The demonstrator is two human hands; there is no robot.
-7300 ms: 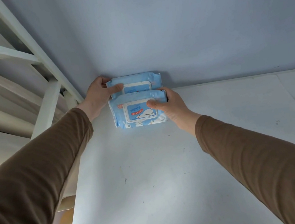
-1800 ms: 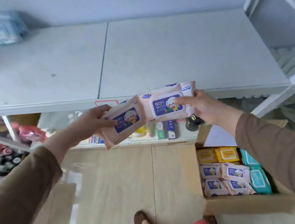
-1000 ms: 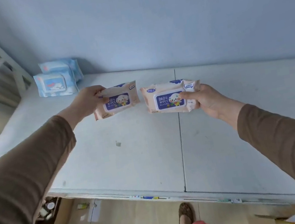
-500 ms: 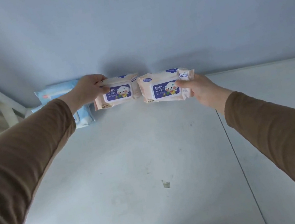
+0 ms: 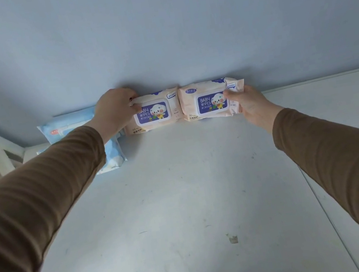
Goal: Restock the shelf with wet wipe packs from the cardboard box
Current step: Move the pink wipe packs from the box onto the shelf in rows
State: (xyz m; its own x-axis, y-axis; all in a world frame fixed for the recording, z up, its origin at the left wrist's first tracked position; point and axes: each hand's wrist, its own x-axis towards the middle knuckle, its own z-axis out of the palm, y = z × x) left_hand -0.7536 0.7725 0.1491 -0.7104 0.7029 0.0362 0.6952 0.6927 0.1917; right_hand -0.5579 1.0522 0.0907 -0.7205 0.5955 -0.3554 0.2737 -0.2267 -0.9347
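Peach-coloured packs fill both our hands: our left hand (image 5: pixel 114 110) is clamped on the left wipe pack (image 5: pixel 154 112), our right hand (image 5: pixel 247 102) on the right wipe pack (image 5: pixel 210 101). Both stand side by side at the back of the white shelf (image 5: pixel 184 195), close against the blue wall (image 5: pixel 155 32), just right of the blue wipe packs (image 5: pixel 69 129). We judge this the placing step. Next we should settle them squarely, let go, and return to the cardboard box, which is out of view.
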